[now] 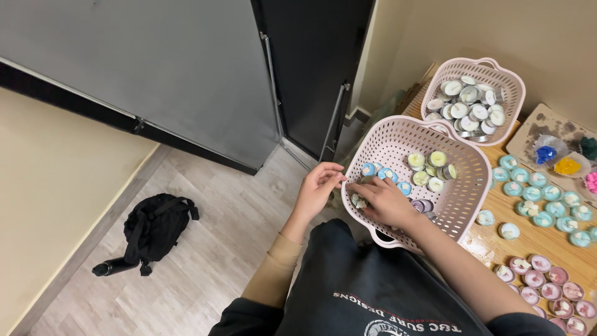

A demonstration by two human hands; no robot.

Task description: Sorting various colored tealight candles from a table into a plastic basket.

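A pink perforated basket [463, 199] sits at the table's near edge and holds several small round candles in blue, yellow-green and purple. My right hand [387, 202] reaches inside it, fingers curled over a pale candle [359, 201] at the basket's left wall. My left hand [317, 188] is at the outside of the basket's left rim, fingertips touching the rim beside my right hand. Blue candles [385, 173] lie just beyond my fingers; yellow-green ones [431, 168] lie farther in.
A second pink basket [511, 81] of white candles stands behind. Rows of teal candles [540, 200] and pink candles [547, 287] lie on the wooden table [528, 246]. A palette with coloured bits [563, 155] is at right. A black backpack [152, 229] lies on the floor.
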